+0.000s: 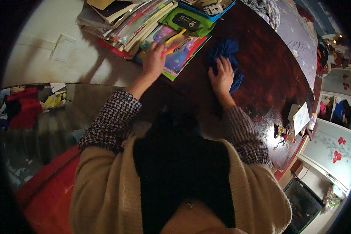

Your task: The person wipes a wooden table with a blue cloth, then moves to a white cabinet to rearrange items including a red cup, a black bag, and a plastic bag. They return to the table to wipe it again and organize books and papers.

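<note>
My left hand [155,57] grips a yellow and pink two-armed hand tool [175,38], whose exact kind I cannot tell. It is held over a colourful booklet [175,60] lying on the dark reddish-brown table [266,58]. To the right, my right hand [223,73] is on a crumpled blue cloth [229,48], fingers bent over it and pressing it to the tabletop. Just beyond the tool, a green wet-wipe pack [187,22] with a black lid lies partly on the booklet.
A stack of books and papers [134,26] stands at the far left by the white wall [32,38]. A blue tray [219,17] holds small items at the back. White cards [301,118] and small objects sit near the table's right end. A lilac-covered bed [301,44] lies beyond.
</note>
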Tool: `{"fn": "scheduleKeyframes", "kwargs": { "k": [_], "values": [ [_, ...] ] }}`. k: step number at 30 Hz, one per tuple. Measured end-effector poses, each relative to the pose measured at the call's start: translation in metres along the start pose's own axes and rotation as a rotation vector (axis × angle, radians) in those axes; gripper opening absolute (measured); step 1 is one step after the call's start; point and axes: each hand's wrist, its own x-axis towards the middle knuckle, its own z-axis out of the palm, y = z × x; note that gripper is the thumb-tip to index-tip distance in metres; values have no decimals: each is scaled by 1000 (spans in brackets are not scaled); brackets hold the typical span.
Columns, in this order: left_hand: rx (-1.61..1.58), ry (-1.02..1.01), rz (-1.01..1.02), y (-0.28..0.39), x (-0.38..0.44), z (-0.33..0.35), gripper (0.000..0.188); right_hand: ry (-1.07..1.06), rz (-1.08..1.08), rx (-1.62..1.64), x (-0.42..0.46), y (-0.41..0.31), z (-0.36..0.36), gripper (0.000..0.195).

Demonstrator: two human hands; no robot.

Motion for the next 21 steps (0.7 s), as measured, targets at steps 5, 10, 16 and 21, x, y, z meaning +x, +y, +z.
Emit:
{"fn": "scheduleKeyframes", "kwargs": {
  "k": [5,10,16,21],
  "values": [
    [91,8,10,-23,31,7,38,-72,-2,35,-39,-63,-7,45],
    [231,-248,-23,-34,63,24,52,-64,-57,-13,-8,-45,5,44],
    [225,-450,-24,-24,50,-14,48,-91,163,-267,-6,-11,-25,46],
    [-298,-429,-255,-54,21,-18,38,-60,340,281,70,-39,3,42]
  ]
}}
